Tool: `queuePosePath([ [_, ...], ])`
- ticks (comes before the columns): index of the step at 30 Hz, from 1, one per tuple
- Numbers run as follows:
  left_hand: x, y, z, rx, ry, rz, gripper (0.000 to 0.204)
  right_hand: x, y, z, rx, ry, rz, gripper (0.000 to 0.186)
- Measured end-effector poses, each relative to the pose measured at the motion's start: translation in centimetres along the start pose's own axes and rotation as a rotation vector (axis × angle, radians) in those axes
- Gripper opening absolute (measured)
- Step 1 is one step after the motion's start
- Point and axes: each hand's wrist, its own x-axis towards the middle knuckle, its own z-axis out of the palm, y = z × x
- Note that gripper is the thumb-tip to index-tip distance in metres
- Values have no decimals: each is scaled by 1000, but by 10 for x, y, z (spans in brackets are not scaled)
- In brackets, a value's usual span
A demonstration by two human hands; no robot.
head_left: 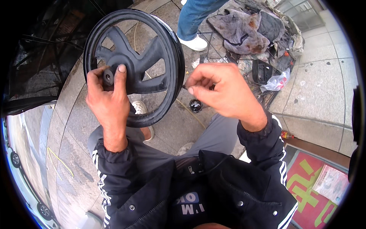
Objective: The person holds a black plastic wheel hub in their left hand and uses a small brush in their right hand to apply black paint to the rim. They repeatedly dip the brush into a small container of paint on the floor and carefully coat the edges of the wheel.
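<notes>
A black spoked wheel rim (152, 49) without a tyre stands tilted in front of me, left of the middle. My left hand (108, 101) grips it at the hub, thumb and fingers on either side of a round grey hub piece (108, 77) with a hole in it. Just off the rim's right edge, my right hand (221, 87) is closed in a pinch. A tiny dark tip shows at those fingertips, too small to name. On the ground below that hand sits a small round tin (196, 105) with something black and shiny inside.
Another person's jeans leg (194, 19) and white shoe (194, 43) are beyond the rim. Stained grey cloths (248, 32) lie piled at the back right, near a crumpled plastic bag (277, 81). A screwdriver (288, 134) rests beside a red and green board (305, 183). Black sheeting (42, 57) hangs at left.
</notes>
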Motion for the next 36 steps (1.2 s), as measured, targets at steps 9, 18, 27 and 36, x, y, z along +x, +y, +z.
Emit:
queuePosePath([
  [9, -2, -2, 0, -15, 4, 27, 31, -3, 0, -3, -53, -32, -84, 9],
  [18, -7, 1, 0, -53, -14, 42, 31, 44, -4, -33, -26, 269, -269, 15],
  [27, -8, -2, 2, -83, 6, 77, 32, 60, -4, -34, 250, 154, -157, 15],
  [36, -9, 0, 3, -121, -22, 49, 32, 57, 5, -37, 236, 92, -77, 15],
])
